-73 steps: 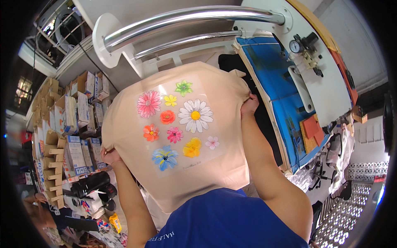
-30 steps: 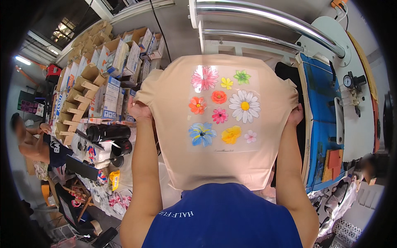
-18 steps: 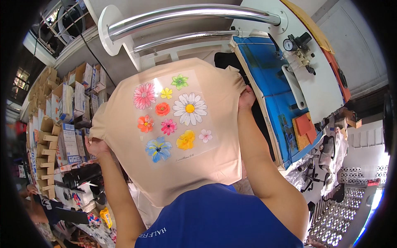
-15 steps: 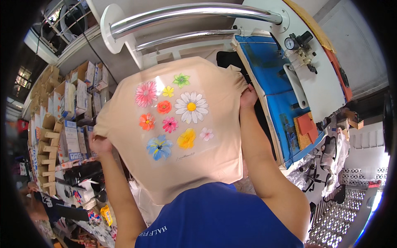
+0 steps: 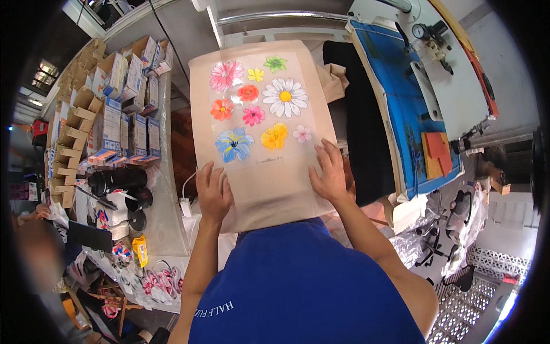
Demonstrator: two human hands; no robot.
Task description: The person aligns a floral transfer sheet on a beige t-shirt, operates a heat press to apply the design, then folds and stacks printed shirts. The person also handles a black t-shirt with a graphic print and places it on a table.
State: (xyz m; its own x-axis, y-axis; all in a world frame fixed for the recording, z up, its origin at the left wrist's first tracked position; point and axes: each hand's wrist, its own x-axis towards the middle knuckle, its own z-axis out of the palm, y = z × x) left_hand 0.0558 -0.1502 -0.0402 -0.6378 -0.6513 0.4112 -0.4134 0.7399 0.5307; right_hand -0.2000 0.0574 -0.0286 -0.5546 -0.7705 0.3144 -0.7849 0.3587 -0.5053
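Note:
A beige shirt (image 5: 260,192) lies stretched flat over a rectangular platen in front of me, with a sleeve bunched at its upper right. On it is a clear sheet (image 5: 295,61) printed with several bright flowers. My left hand (image 5: 213,195) rests on the lower left edge of the fabric, fingers apart and pointing forward, holding nothing. My right hand (image 5: 328,178) lies on the right side, just below the pink blossom, its fingers also spread and empty.
A press machine (image 5: 454,97) with blue screen board (image 5: 384,74) and black pad (image 5: 360,155) stands right. A chrome rail (image 5: 275,17) crosses behind. At left are stacked boxes (image 5: 106,129), a black cylinder (image 5: 120,180) and a seated person (image 5: 40,252) at a cluttered table (image 5: 172,229).
The shirt, held up by both sleeves earlier, now lies flat and squared on the platen. My hands have released the sleeves and moved inward onto its lower part.

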